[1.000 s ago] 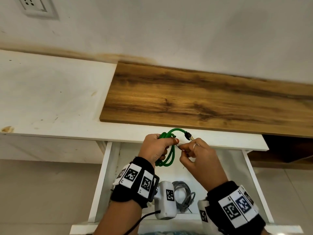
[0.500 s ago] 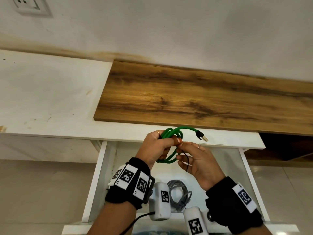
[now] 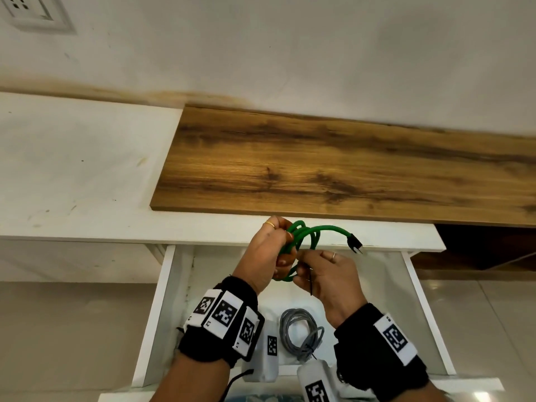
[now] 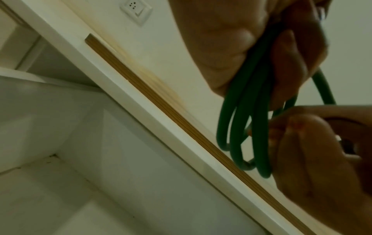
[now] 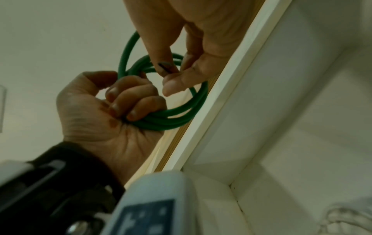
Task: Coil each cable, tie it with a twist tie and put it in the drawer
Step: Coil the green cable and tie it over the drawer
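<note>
A green cable (image 3: 314, 231) is coiled into several loops, and my left hand (image 3: 282, 256) grips the bundle in its curled fingers above the open white drawer (image 3: 162, 309). The cable's black plug (image 3: 356, 245) sticks out to the right. Touching the coil's lower right side, my right hand (image 3: 303, 266) pinches a thin black twist tie (image 3: 311, 282). In the right wrist view the twist tie (image 5: 165, 67) sits between thumb and finger against the green cable (image 5: 181, 111). The left wrist view shows the green cable (image 4: 237, 127) hanging from my palm.
A coiled grey cable (image 3: 300, 333) with a tie on it lies in the drawer. A wooden board (image 3: 348, 169) rests on the white counter (image 3: 72, 169) behind the hands. A wall socket (image 3: 29, 10) is at the top left. A dark opening (image 3: 478, 245) lies to the right.
The plug end has swung out to the right of the coil. My right hand has shifted down to the coil's lower side with the twist tie. My left hand keeps its grip.
</note>
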The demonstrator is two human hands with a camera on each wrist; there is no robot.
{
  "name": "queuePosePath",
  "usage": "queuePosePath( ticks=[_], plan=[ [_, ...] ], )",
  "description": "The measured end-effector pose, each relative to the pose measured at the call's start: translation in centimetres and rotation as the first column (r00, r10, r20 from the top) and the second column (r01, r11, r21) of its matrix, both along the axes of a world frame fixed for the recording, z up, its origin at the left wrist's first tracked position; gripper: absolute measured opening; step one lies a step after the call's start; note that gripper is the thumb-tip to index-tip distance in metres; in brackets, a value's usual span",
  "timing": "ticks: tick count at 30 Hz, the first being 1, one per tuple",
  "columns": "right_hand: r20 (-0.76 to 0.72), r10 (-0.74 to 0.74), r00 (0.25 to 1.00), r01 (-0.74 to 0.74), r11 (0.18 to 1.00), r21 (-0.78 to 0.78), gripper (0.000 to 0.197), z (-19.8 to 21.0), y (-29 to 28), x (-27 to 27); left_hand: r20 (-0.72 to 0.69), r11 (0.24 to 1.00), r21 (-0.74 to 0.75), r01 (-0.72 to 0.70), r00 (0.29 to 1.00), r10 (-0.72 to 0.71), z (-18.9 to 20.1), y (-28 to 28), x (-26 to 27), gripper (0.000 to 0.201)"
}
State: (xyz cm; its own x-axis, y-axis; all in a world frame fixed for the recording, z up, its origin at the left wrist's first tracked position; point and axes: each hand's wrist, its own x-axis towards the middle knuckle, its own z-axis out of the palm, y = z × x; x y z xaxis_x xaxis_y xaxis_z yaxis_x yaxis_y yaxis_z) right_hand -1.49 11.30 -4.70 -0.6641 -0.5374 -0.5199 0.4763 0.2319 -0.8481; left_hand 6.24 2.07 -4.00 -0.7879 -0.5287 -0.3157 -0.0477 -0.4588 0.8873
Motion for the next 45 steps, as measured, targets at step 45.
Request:
queuePosePath(
  ticks=[45],
  plan=[
    [-0.078,-0.130,0.988,0.101,0.950,-0.297,0.013,-0.2,-0.3,1.2,0.045,0.994,-0.046,-0.100,0.994,0.102,0.1,0.1,-0.5,0.012]
  ],
)
